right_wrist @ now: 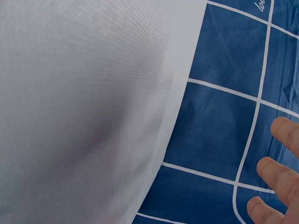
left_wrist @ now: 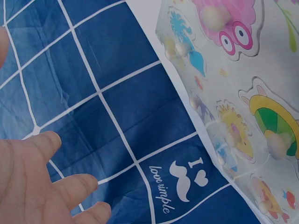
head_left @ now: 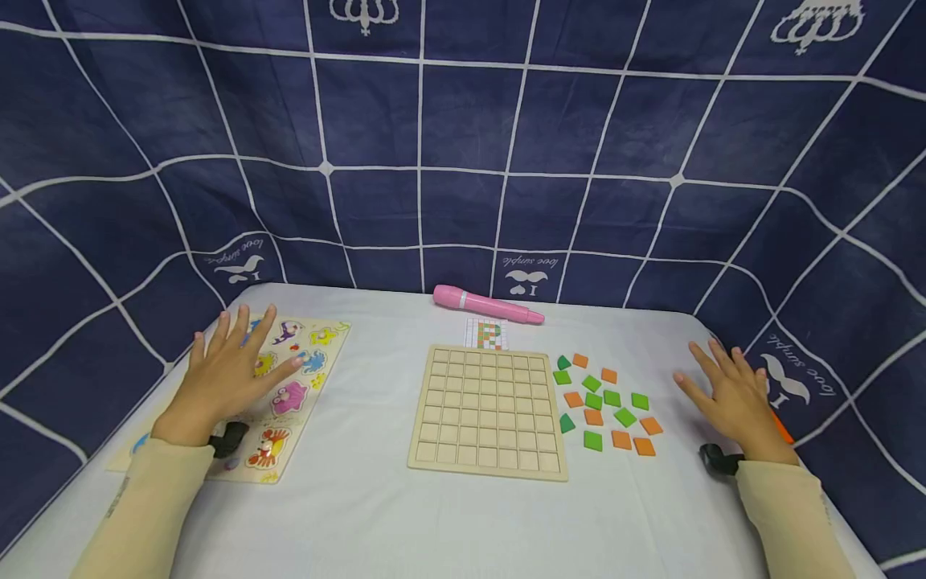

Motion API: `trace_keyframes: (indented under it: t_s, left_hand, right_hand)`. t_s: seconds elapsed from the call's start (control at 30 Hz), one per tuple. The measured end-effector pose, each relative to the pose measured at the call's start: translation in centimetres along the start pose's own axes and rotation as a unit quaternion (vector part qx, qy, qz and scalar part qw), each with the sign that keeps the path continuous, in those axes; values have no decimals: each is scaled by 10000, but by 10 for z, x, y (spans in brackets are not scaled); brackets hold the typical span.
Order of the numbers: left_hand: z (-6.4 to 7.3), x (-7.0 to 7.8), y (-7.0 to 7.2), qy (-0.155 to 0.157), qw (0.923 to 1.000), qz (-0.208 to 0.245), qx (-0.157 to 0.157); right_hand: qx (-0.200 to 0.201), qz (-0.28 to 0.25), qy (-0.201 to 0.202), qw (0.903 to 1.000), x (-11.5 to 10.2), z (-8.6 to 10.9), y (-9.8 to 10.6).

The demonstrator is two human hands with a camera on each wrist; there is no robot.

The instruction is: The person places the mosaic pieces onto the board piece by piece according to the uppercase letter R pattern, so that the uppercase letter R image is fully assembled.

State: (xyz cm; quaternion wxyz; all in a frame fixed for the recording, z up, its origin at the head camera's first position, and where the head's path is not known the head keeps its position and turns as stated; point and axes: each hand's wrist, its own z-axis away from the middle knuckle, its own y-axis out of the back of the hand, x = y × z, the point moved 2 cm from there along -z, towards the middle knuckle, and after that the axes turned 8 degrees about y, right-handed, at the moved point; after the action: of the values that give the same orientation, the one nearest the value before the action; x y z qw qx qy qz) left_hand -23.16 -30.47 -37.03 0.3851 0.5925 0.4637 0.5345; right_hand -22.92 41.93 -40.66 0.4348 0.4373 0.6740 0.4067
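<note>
Puzzle board [head_left: 297, 422] lies at nine o'clock from the grid board [head_left: 488, 402]; left hand [head_left: 230, 374] above it, fingers spread wide. Loose tiles [head_left: 612, 398] lie at the grid board's three o'clock; right hand [head_left: 736, 402] farther out, fingers also spread.

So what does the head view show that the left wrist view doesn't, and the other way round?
Only the head view: the right hand, the wooden grid board, the loose green and orange tiles, the small pattern card and the pink stick.

Only the left wrist view: the palm side of the left hand, and a green-shelled piece on the puzzle board.

Both: the left hand, part of the puzzle board, and the blue cloth with white lines.
</note>
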Motion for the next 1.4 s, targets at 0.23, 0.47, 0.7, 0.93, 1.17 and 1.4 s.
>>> trace_keyframes:
  t_s: [0.23, 0.47, 0.7, 0.93, 1.17, 1.4]
  left_hand:
    - [-1, 1, -1, -2, 10000, -4, -66]
    - [-1, 5, -2, -21, 9996, -29, -282]
    - [-4, 11, -2, -194, 9992, 138, -322]
    - [-7, 19, -5, -470, 9953, 746, -394]
    - [-14, 41, -6, -675, 9875, 1246, -684]
    - [-23, 68, -9, -912, 9793, 1691, -640]
  right_hand:
    - [-19, -118, 16, 9999, -1, -1, 0]
    - [56, -460, 175, 9988, -4, -3, 2]
    - [-67, -738, 305, 9968, -9, -7, 8]
    - [-407, -833, 106, 9956, -13, -9, 13]
    - [-712, -1245, 67, 9896, -17, -15, 10]
    - [-870, -1502, 132, 9847, -21, -23, 5]
